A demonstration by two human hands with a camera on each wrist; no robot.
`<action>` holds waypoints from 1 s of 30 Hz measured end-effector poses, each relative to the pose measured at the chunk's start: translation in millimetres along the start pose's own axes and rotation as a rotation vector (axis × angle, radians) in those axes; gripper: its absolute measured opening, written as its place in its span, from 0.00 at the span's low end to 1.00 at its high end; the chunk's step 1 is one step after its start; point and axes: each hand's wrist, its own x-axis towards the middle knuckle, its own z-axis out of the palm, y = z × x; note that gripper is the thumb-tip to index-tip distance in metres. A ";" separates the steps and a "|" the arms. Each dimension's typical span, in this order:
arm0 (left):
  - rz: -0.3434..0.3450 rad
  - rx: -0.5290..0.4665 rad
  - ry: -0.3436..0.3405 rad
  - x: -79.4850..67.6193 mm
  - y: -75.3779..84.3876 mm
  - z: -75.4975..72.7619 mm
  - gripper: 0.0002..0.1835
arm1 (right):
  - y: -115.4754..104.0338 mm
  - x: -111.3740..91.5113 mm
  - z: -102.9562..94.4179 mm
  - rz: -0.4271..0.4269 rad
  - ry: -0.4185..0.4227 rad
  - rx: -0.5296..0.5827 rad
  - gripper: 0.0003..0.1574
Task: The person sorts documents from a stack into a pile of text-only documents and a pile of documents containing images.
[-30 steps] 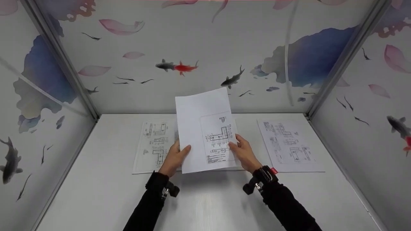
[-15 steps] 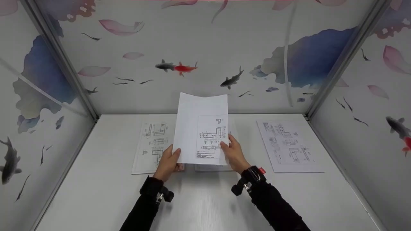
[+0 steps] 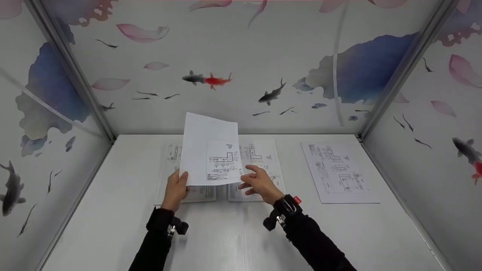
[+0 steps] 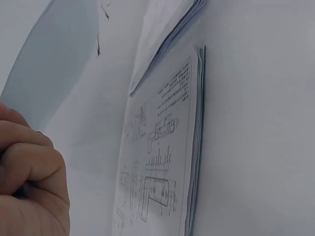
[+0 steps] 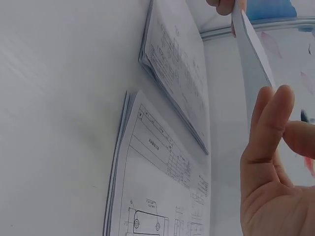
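While the left hand (image 3: pixel 175 190) grips the held paper (image 3: pixel 211 146) at its lower left corner, with the thumb on the printed face and fingers behind, the paper stands raised and tilted above the table (image 3: pixel 241 237). It is apart from the surface and, in the head view, partly covers the left stack (image 3: pixel 203 194) and the middle stack (image 3: pixel 260 150).

The right hand (image 3: pixel 261 184) is at the paper's lower right corner with its fingers spread and not closed around anything. Whether a fingertip touches the paper edge cannot be told. The number of sheets held also cannot be told.

Status, as judged from the present layout: handling of the held paper is under way and not complete, since the paper is not yet set down. Both stacks lie flat side by side with a narrow gap between them; the wrist views show layered edges. The right drawing (image 3: pixel 339 169) lies flat, well apart from the middle stack, with neither hand on it. Setting down the held paper appears to be outstanding.
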 end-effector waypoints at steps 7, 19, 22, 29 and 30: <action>-0.017 0.012 0.041 -2.1 -10.1 -26.2 0.18 | 3.4 3.8 25.7 -0.011 -0.033 0.020 0.31; -0.086 0.030 0.046 -5.1 -27.0 -61.2 0.16 | 28.4 0.8 53.8 -0.065 -0.267 -0.067 0.37; -0.096 0.061 0.041 -5.2 -30.7 -64.9 0.16 | 30.8 0.4 57.6 -0.069 -0.304 -0.131 0.38; -0.090 0.097 0.057 -5.0 -38.3 -71.1 0.14 | 28.1 -0.6 66.3 -0.096 -0.348 -0.253 0.43; -0.088 0.094 0.059 -4.4 -39.1 -71.8 0.14 | 28.3 0.0 66.9 -0.100 -0.348 -0.270 0.43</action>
